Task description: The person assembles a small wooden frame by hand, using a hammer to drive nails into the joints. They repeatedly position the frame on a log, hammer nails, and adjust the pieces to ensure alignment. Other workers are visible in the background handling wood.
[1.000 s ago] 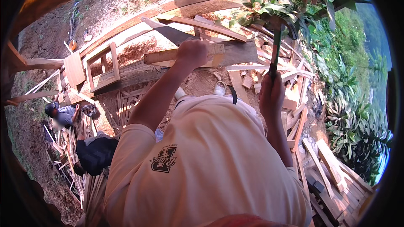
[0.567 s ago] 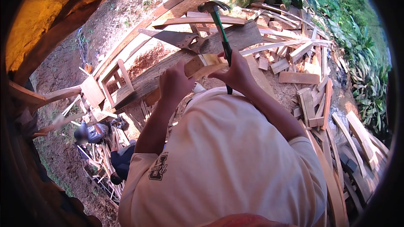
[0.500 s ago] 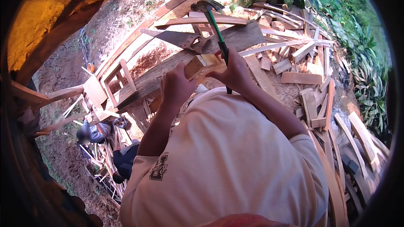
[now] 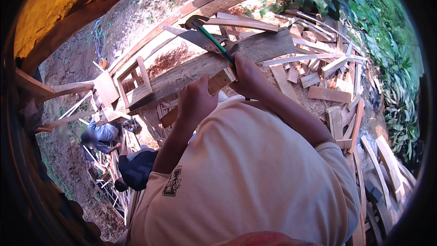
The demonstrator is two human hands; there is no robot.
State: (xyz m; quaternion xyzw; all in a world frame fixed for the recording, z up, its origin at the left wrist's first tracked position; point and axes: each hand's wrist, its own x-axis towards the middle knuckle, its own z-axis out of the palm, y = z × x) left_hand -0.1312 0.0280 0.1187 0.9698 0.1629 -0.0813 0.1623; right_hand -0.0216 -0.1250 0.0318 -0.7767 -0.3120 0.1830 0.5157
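Shows an open, box-like wooden frame at the left end of a weathered plank, with a wooden bar visible within the opening. Grips a wooden block in the left hand with a closed grasp. Holds this block slanted before the shirt, near the plank: straight-edged, sunlit and dark-spotted at the right end, shaded brown at the left. Clasps a green-shafted claw hammer in the right hand, beside the block's sunlit end.
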